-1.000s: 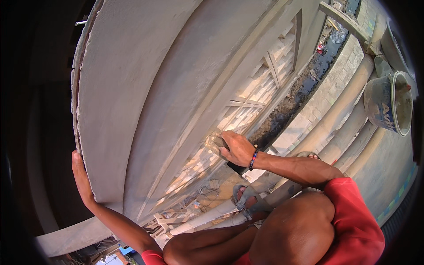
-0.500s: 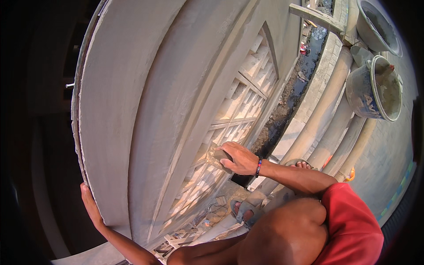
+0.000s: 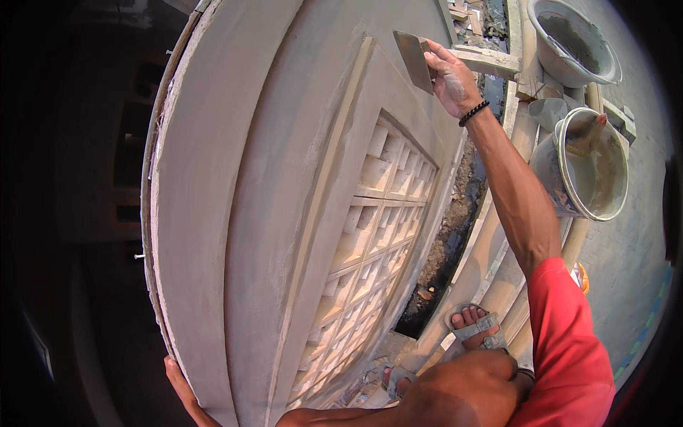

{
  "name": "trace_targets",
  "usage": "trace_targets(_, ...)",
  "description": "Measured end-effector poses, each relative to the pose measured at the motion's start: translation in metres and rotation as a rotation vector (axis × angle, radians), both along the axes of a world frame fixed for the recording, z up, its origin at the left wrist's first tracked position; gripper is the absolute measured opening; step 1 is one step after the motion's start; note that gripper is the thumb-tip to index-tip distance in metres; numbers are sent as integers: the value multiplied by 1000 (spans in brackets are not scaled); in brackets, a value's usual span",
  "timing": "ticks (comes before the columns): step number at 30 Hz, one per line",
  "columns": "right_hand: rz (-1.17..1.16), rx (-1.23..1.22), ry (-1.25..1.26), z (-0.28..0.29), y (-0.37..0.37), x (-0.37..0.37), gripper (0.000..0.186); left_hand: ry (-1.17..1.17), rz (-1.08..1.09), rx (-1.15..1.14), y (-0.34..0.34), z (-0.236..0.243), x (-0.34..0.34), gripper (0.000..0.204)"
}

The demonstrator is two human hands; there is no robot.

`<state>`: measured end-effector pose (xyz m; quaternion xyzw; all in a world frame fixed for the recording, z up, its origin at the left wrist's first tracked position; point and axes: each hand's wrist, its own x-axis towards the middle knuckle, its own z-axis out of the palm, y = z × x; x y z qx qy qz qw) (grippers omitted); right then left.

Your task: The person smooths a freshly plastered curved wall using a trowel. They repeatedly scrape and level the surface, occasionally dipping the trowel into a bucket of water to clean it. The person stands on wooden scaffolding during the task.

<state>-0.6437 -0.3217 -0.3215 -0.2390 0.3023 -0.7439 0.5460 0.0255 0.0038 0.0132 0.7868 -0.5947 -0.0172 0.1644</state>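
Observation:
My right hand (image 3: 449, 80), raised toward the upper part of the grey plastered facade (image 3: 260, 213), is shut on a flat metal trowel (image 3: 411, 60) held at the plaster just beyond the lattice's upper corner; I cannot tell if the blade touches it. At lower left, my left hand (image 3: 181, 388) grips the rough outer edge of the curved plaster band, fingertips curled round it. Below the trowel, a recessed square-gridded lattice (image 3: 377, 228) catches sunlight.
A bucket (image 3: 551, 178) with grey liquid and a tool, and a basin (image 3: 612, 75) stand at right by long poles (image 3: 512, 285) under my sandalled foot (image 3: 473, 327). A timber crossbar (image 3: 491, 60) spans a debris-lined drain (image 3: 441, 249). Nail points stick from the band's dark outer side.
My right hand and trowel have swept from the lattice up to the plaster beyond it, arm extended. The view has shifted, and my left hand appears lower at the edge.

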Motion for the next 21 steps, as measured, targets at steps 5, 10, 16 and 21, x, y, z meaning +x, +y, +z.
trace_targets(5,148,-76,84,-2,-61,-42,44,-5,-2,-25,-6,-2,-15,52)
trace_targets(10,258,-103,107,-8,-94,-45,48,31,34,-41,-9,-5,-14,53)
trace_targets(16,300,-171,99,3,-116,-39,49,50,74,-52,-10,-7,-15,55)
trace_targets(21,310,-188,201,1,-119,-33,49,58,101,-71,-4,-4,-15,56)
